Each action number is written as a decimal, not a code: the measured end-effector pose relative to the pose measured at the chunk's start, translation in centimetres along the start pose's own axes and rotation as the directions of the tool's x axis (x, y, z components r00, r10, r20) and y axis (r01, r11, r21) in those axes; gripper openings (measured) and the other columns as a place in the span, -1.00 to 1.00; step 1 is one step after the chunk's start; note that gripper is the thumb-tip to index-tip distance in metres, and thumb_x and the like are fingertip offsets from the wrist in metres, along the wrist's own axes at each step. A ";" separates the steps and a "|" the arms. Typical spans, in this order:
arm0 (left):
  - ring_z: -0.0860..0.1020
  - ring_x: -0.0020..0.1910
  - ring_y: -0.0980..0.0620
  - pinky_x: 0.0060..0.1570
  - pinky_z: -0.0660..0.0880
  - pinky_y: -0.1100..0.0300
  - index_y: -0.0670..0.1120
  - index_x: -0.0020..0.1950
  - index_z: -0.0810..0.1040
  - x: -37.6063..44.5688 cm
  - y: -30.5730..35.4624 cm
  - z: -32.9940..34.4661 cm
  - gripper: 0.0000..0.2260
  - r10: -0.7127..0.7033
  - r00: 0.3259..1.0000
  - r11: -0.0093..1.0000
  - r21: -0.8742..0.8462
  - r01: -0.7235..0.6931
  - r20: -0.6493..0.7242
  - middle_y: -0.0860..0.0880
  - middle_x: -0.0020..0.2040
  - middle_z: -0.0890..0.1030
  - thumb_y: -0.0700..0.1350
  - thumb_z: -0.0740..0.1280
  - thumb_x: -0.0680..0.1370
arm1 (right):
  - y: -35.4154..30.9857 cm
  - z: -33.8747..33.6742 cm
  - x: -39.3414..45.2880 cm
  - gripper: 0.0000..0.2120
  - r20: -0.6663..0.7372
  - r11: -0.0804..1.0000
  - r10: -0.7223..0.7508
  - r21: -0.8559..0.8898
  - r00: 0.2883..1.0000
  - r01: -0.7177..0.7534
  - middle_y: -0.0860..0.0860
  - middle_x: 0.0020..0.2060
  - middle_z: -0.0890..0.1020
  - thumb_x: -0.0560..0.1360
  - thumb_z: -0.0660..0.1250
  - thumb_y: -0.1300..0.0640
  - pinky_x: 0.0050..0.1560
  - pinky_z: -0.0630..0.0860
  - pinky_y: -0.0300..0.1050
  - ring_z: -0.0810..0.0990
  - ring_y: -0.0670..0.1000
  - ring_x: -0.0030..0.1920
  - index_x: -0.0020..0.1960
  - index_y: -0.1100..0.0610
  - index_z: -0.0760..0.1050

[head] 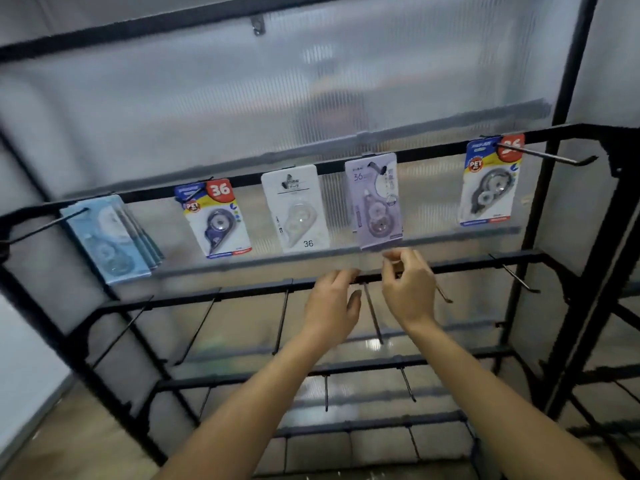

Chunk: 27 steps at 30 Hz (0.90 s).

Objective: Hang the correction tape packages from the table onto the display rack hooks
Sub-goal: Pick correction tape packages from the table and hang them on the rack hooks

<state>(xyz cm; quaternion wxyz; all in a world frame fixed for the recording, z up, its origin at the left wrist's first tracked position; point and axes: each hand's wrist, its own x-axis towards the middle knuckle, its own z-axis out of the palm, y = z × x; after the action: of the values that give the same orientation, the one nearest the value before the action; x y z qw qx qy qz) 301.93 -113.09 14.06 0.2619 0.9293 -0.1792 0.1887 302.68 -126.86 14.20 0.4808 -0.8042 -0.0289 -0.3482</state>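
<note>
Five lots of correction tape packages hung upright, long axis vertical, printed faces outward, on the top rail hooks of the black metal display rack (575, 202): a pale blue stack (110, 237), blue-and-red card (216, 220), white card (296, 209), lilac card (374, 202), another blue-and-red card (490, 185). Each was a flat glossy blister card with a teardrop dispenser. Left hand (332, 306) and right hand (410, 289) hovered empty, fingers loosely bent, below the lilac card at the second rail

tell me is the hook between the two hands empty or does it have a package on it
Empty: the hook juts bare from the second rail between the left hand and right hand; no package hangs on it.
</note>
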 end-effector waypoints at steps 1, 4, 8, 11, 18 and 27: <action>0.44 0.23 -0.01 0.24 0.35 0.16 -0.07 0.37 0.43 -1.3 -1.0 -1.0 -0.66 -0.022 1.000 1.000 0.018 0.022 -0.011 -0.05 0.24 0.52 -0.13 0.26 0.58 | -1.1 1.0 -1.2 -0.88 0.034 1.000 -0.017 0.009 0.999 0.017 0.06 -0.06 0.58 0.54 0.28 0.24 0.01 0.52 -0.13 0.56 0.00 -0.06 0.05 0.18 0.54; 0.43 0.25 -0.02 0.28 0.34 0.13 -0.07 0.39 0.42 -6.0 -4.1 -4.9 -0.64 -0.101 0.993 0.991 0.086 0.106 -0.056 -0.04 0.26 0.51 -0.12 0.25 0.59 | -5.0 4.4 -5.4 -0.86 0.127 0.994 -0.108 0.019 0.986 0.106 0.04 -0.08 0.60 0.52 0.29 0.26 0.03 0.48 -0.14 0.55 -0.01 -0.05 0.05 0.19 0.57; 0.41 0.28 -0.03 0.28 0.36 0.05 -0.04 0.43 0.37 -14.5 -8.6 -11.0 -0.62 -0.234 0.967 0.944 0.214 0.251 -0.101 -0.02 0.30 0.49 -0.08 0.22 0.60 | -10.9 9.9 -12.5 -0.78 0.358 0.986 -0.159 0.014 0.920 0.165 0.05 0.08 0.59 0.54 0.27 0.20 0.13 0.36 -0.22 0.51 0.02 0.12 0.16 0.15 0.55; 0.42 0.28 -0.06 0.24 0.39 0.01 -0.04 0.41 0.39 -21.8 -11.6 -15.9 -0.63 -0.326 0.935 0.888 0.295 0.353 -0.140 -0.02 0.31 0.50 -0.08 0.21 0.60 | -15.4 14.0 -18.6 -0.76 0.491 0.979 -0.185 0.020 0.851 0.201 0.04 0.14 0.57 0.54 0.24 0.17 0.20 0.35 -0.15 0.47 0.04 0.19 0.17 0.13 0.54; 0.42 0.29 -0.08 0.21 0.37 0.02 -0.02 0.40 0.39 -40.5 -17.0 -27.3 -0.67 -0.558 0.801 0.725 0.343 0.597 -0.216 -0.04 0.34 0.48 -0.06 0.12 0.64 | -27.9 20.9 -35.3 -0.84 0.648 0.889 -0.446 0.245 0.618 0.386 0.09 -0.01 0.65 0.47 0.34 0.28 0.10 0.40 -0.06 0.57 0.15 0.07 0.02 0.19 0.63; 0.35 0.36 -0.09 0.22 0.32 -0.05 0.04 0.39 0.39 -61.1 -21.6 -37.2 -0.66 -0.793 0.472 0.375 0.302 0.876 -0.385 0.00 0.38 0.43 0.01 0.06 0.65 | -41.4 27.8 -54.4 -0.77 0.779 0.800 -0.580 0.492 0.236 0.344 0.16 0.04 0.63 0.49 0.25 0.29 0.14 0.43 -0.08 0.55 0.13 0.12 0.09 0.27 0.60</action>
<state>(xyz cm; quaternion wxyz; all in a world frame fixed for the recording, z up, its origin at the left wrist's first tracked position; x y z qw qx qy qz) 248.87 -60.92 7.24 0.1068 0.9024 0.3905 0.1474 260.61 -66.89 5.23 0.3431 -0.7538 -0.5599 0.0256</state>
